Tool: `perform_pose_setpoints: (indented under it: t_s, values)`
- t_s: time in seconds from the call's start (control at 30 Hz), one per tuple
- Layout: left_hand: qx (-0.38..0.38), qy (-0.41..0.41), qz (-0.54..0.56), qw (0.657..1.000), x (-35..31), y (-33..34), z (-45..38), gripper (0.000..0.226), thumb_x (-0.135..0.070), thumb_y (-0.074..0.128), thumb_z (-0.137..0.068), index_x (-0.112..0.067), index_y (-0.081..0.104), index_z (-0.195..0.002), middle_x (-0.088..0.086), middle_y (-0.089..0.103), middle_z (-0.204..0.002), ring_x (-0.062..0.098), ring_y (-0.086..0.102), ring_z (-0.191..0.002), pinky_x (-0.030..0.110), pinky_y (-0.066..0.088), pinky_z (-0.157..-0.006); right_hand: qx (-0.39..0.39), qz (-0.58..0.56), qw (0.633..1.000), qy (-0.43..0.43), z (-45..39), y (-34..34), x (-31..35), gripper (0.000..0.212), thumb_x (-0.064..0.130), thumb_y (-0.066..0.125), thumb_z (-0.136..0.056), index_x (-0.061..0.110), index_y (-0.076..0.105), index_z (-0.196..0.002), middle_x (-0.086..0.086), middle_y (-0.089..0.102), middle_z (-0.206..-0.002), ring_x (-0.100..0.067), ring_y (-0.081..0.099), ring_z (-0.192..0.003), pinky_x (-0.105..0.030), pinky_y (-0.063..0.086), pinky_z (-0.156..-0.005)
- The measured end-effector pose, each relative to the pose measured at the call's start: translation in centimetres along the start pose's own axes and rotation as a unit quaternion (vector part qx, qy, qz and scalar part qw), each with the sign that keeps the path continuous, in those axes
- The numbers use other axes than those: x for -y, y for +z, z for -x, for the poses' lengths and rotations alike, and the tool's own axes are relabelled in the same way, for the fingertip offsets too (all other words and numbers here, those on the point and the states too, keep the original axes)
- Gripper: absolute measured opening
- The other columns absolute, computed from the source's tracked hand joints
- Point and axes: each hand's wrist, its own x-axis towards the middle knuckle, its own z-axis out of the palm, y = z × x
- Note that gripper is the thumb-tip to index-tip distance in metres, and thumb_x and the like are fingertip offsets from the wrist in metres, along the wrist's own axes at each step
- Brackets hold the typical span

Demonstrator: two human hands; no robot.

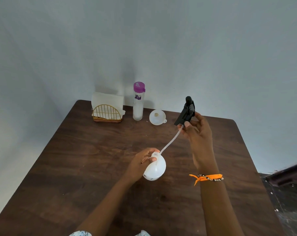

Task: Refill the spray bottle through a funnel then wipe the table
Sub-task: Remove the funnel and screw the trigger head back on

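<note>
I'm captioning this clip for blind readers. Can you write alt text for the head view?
The right hand lifts the black sprayer so its tube trails out of the white bottle, which the left hand grips on a brown table. Behind stand a funnel, a purple-capped bottle and a napkin holder.

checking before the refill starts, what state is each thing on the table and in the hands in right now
spray bottle: uncapped, upright, gripped at the neck by the left hand
sprayer head: off, lifted by the right hand, tube end still in the neck
funnel: lying unused on the table
water bottle: upright, purple lid on
napkins: standing in the holder
</note>
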Motion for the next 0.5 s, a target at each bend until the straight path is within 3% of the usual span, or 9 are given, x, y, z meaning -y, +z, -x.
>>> perform_pose_setpoints:
  t_s: [0.23,0.4,0.5]
  values:
    - [0.001,0.012,-0.017,1.000,-0.1,0.0,0.0,0.027,-0.045,0.051,-0.080,-0.042,0.051,-0.106,-0.017,0.057,-0.112,0.007,0.057,-0.104,0.009,0.049,-0.079,-0.002,0.047,0.998,-0.047,0.4,0.6,1.6,0.035,0.008,0.049,-0.093,0.027,0.045,-0.123,-0.006,0.065,-0.102,-0.011,0.067,-0.087,-0.033,0.053,-0.086]
    - [0.009,-0.008,-0.026,1.000,0.2,-0.1,-0.2,0.039,-0.051,0.050,-0.077,-0.036,0.050,-0.113,-0.007,0.056,-0.122,0.015,0.056,-0.110,0.023,0.049,-0.093,-0.001,0.052,0.997,-0.049,0.4,0.8,2.0,0.037,0.009,0.050,-0.094,0.025,0.045,-0.126,-0.005,0.065,-0.102,-0.012,0.067,-0.089,-0.038,0.053,-0.089]
    - [0.015,-0.022,-0.004,1.000,0.2,-0.1,-0.3,0.041,-0.056,0.056,-0.069,-0.033,0.054,-0.104,-0.002,0.058,-0.118,0.019,0.056,-0.109,0.035,0.049,-0.097,0.004,0.047,0.997,-0.056,0.3,0.8,2.3,0.038,0.008,0.050,-0.094,0.021,0.044,-0.129,-0.009,0.064,-0.107,-0.012,0.067,-0.088,-0.035,0.054,-0.088]
